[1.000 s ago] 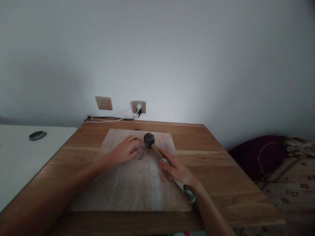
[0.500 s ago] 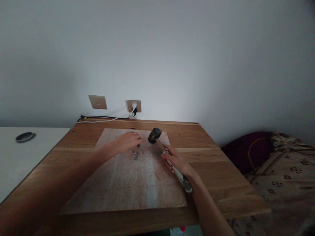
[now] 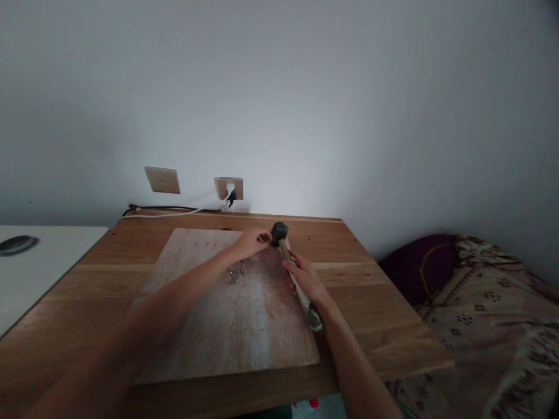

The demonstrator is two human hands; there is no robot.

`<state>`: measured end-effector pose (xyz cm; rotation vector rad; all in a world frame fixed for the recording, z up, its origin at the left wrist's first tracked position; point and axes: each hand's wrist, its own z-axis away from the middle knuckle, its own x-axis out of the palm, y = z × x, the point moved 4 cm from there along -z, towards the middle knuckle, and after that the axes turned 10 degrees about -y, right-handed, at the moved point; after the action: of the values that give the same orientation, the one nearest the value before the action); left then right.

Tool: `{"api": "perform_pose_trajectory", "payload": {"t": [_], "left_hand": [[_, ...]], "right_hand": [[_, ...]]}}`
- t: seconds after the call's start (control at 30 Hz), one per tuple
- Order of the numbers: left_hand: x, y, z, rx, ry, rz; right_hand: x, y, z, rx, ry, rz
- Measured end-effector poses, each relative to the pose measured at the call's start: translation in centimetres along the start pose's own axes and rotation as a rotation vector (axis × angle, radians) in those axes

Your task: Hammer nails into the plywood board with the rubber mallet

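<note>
A pale plywood board [image 3: 209, 326] lies on a wooden table [image 3: 384, 326]. My right hand [image 3: 301, 277] is wrapped round the wooden handle of a hammer [image 3: 294, 276]; its dark head [image 3: 279, 232] is raised over the board's far edge. My left hand [image 3: 251, 241] is pinched shut at the board's far edge, right beside the hammer head; what it holds is too small to make out. A few loose nails [image 3: 234, 273] lie on the board just behind that hand.
A wall socket [image 3: 228, 188] with a plug and a blank plate [image 3: 162, 180] sit above the table's back edge, with cables [image 3: 166, 211] along it. A white surface [image 3: 35, 273] with a dark disc [image 3: 17, 244] adjoins at left. Patterned bedding [image 3: 480, 308] lies at right.
My left hand has left the nails and moved to the board's far edge, pinched. My right hand has lifted the hammer head off the board and brought it close to the left hand.
</note>
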<state>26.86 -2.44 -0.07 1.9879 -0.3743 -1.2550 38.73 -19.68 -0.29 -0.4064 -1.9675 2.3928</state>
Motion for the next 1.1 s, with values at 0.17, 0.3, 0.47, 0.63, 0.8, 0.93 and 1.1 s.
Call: {"api": "perform_pose_trajectory", "payload": {"t": [0.17,0.3,0.47,0.63,0.8,0.93,1.1], "left_hand": [[1.1,0.1,0.3,0.025,-0.023,-0.039],[0.7,0.7,0.6,0.03,-0.062,-0.175],[0.0,2.1,0.0,0.101,-0.162,-0.425],[-0.3,2.3,-0.5,0.137,-0.278,-0.553],[0.3,1.3,-0.7,0.051,-0.249,-0.344],[0.8,0.2,-0.3,-0.008,-0.117,-0.087],[1.0,-0.6,0.1,-0.015,-0.026,0.044]], "right_hand": [[-0.4,0.2,-0.1,0.011,0.025,0.013],[-0.7,0.1,0.1,0.003,0.036,0.032],[-0.4,-0.2,0.1,-0.03,0.027,0.058],[-0.3,-0.1,0.1,-0.028,0.017,0.043],[-0.1,0.1,0.0,0.001,-0.02,-0.057],[0.1,0.2,-0.3,0.037,-0.059,-0.165],[-0.1,0.1,-0.5,0.061,-0.07,-0.268]]}}
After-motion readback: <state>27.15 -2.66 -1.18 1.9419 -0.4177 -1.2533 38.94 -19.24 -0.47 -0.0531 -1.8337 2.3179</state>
